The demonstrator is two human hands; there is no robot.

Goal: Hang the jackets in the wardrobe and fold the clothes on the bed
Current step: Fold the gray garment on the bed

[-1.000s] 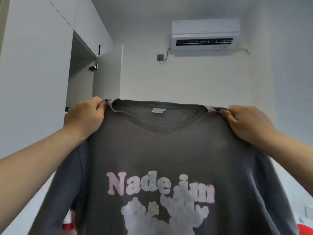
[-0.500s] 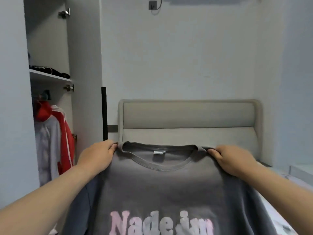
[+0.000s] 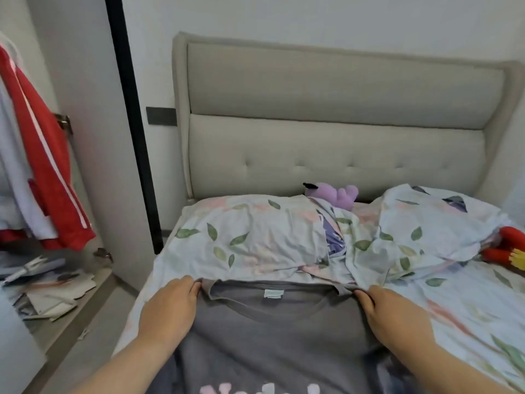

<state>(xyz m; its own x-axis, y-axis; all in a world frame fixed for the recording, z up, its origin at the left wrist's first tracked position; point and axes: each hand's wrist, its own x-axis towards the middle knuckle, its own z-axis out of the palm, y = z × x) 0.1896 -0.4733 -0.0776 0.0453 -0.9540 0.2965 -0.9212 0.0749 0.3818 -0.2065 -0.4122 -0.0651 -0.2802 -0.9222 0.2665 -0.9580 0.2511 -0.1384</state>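
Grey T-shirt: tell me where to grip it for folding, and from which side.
Grip the two shoulders, one on each side of the collar, coming from the near side. The grey T-shirt lies flat, print up, with its collar toward the pillows. The left hand and right hand hold it there.

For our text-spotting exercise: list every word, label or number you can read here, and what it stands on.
Pink print on grey T-shirt: only letter tops show at the frame edge; unreadable.
Neck label: too blurred to read.
No other text visible.
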